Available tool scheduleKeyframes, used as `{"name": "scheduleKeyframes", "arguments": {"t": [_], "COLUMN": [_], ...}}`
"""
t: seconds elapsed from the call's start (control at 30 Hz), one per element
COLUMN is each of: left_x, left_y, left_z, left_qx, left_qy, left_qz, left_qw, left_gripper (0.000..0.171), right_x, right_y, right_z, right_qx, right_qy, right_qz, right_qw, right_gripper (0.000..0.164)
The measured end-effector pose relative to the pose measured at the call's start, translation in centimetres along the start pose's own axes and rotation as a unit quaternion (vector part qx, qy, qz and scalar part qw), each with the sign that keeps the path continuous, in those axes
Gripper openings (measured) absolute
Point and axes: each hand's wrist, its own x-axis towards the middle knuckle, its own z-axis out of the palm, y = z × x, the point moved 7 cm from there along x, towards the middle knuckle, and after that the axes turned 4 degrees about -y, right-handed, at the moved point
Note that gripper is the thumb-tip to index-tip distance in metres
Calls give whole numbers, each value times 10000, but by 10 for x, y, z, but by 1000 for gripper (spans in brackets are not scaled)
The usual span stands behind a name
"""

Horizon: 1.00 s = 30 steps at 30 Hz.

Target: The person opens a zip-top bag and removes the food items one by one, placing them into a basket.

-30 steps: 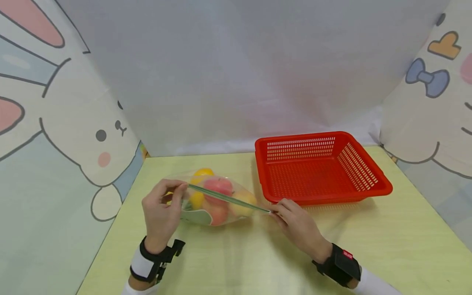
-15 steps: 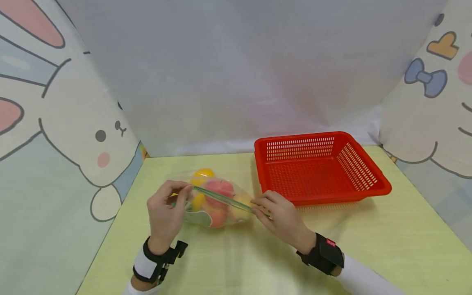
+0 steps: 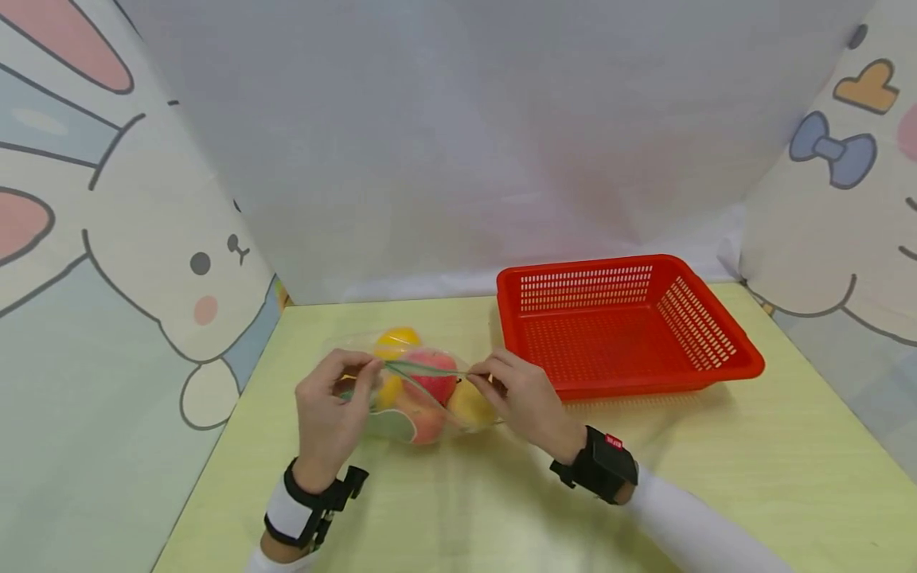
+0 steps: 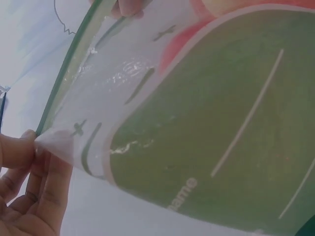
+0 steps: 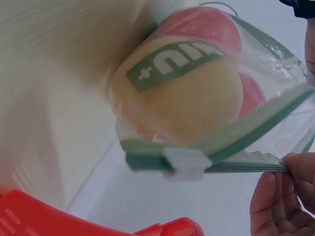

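Note:
A clear zip bag (image 3: 390,426) with a green printed panel lies on the table, filled with a red fruit (image 3: 438,385), a pale yellow fruit (image 3: 470,406), an orange-yellow one (image 3: 396,341) and others. My left hand (image 3: 322,426) pinches the left corner of its mouth between thumb and fingers. With thumb and fingertips, my right hand (image 3: 526,402) pinches one green edge strip (image 3: 430,370) of the mouth. The two strips stand apart between the hands. A white slider (image 5: 187,162) sits near one end of the strips in the right wrist view.
A red plastic basket (image 3: 634,390) with slotted walls stands at the back right, just beyond my right hand. Behind the pale yellow table (image 3: 802,461) hangs a light cloth (image 3: 458,159). Panels with cartoon rabbit art (image 3: 154,263) flank both sides.
My right hand has moved left along the bag's mouth, from its right end towards the middle, and lifted one strip away from the other. The left hand has shifted slightly right, still pinching the corner.

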Motion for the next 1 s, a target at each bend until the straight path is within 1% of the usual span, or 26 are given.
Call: {"name": "scheduleKeyframes", "arguments": {"t": [0.13, 0.27, 0.47, 0.6, 0.7, 0.8, 0.9, 1.0], "left_x": [-1, -3, -5, -6, -8, -11, -13, -11], "left_y": [-2, -3, -5, -5, -5, -4, -1, 3], "left_z": [6, 12, 18, 19, 22, 28, 36, 43], "left_qx": [0, -21, 44, 114, 123, 211, 535, 915], "left_qy": [-264, -493, -735, -834, -949, -1095, -1200, -1212], "left_qz": [-9, -90, -402, -600, -717, -644, -406, -244], "left_qw": [9997, 9987, 9965, 9946, 9928, 9917, 9905, 9881], "left_gripper": [13, 13, 11, 11, 11, 15, 22, 21], "right_x": [5, 8, 8, 7, 6, 7, 7, 8], "right_y": [9, 14, 18, 21, 22, 22, 22, 20], "right_z": [-8, -13, -14, -11, -10, -10, -10, -10], "right_qx": [70, 251, 423, 414, 379, 395, 413, 394], "right_qy": [190, 284, 341, 365, 408, 481, 510, 488], "right_qz": [382, 641, 810, 971, 978, 915, 861, 870], "right_qw": [9991, 9972, 9952, 9937, 9936, 9939, 9941, 9942], "right_gripper": [14, 12, 8, 7, 7, 6, 6, 6]}}
